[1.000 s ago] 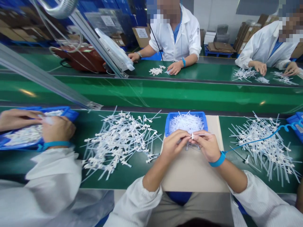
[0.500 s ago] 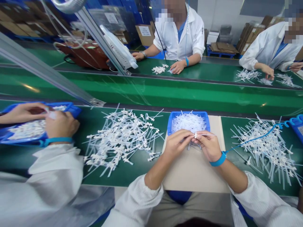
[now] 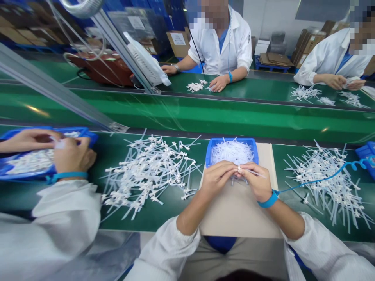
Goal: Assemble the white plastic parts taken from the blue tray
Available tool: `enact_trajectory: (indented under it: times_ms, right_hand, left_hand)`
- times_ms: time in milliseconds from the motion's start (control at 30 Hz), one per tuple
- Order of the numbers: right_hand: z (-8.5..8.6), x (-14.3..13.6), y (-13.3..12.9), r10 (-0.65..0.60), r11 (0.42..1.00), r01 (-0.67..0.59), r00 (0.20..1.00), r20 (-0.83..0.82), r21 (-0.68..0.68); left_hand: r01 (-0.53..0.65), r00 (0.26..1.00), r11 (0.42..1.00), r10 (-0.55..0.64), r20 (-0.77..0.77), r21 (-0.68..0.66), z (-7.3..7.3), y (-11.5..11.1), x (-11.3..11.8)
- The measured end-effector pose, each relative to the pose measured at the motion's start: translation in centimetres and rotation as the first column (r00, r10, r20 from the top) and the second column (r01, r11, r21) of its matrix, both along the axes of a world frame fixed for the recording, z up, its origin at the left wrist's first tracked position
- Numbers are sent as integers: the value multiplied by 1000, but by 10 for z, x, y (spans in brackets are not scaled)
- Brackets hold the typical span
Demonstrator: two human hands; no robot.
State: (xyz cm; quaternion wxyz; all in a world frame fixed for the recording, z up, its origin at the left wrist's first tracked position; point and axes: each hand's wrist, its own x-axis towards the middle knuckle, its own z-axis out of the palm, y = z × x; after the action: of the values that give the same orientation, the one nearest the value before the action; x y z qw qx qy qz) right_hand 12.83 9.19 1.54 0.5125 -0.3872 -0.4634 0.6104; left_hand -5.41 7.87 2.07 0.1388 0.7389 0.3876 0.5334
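Note:
My left hand (image 3: 216, 178) is closed, its thumb and fingertips pinching a small white plastic fitting (image 3: 239, 168). Against it from the other side comes my right hand (image 3: 258, 183), also closed, with a thin translucent tube (image 3: 254, 173) sticking out across its fingers. The fingertips of both hands meet at the fitting, so the exact joint is hidden. Just beyond them stands a blue bin (image 3: 208, 153) heaped with thin clear pieces; some poke out below my fingers. A beige board (image 3: 240, 214) lies under my hands.
Piles of tubes with white fittings lie left (image 3: 152, 171) and right (image 3: 328, 183) on the green table. A blue coiled cord (image 3: 331, 176) runs from my right wristband over the right pile. A neighbour's hands (image 3: 73, 154) work over blue bins at left. Two people sit opposite.
My hands stay together at almost the same spot, while the tube by my right hand now slants down more to the right. Across the table, the far-right person's hand has left the pile.

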Motion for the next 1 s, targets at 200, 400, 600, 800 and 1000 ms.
enact_trajectory:
  times_ms: [200, 400, 600, 800, 1000]
  right_hand:
    - [-3, 1, 4, 69, 997, -71, 994, -87, -22]
    - [-4, 1, 5, 74, 997, -76, 988, -137, -12]
    - [-7, 1, 4, 51, 999, -51, 996, -75, -1]
    - [2, -6, 3, 11, 996, -18, 997, -73, -91]
    - [4, -15, 7, -27, 980, -12, 981, -194, -199]
  left_hand:
    - [-37, 994, 993, 48, 99, -112, 2, 1, 5]
    - [-15, 992, 989, 33, 121, -146, 4, -1, 5]
    - [-21, 994, 992, 34, 101, -126, 4, 0, 5]
    - [11, 997, 996, -4, 74, -93, 5, 2, 1]
    - [-116, 990, 975, 129, 54, -189, 5, 2, 5]
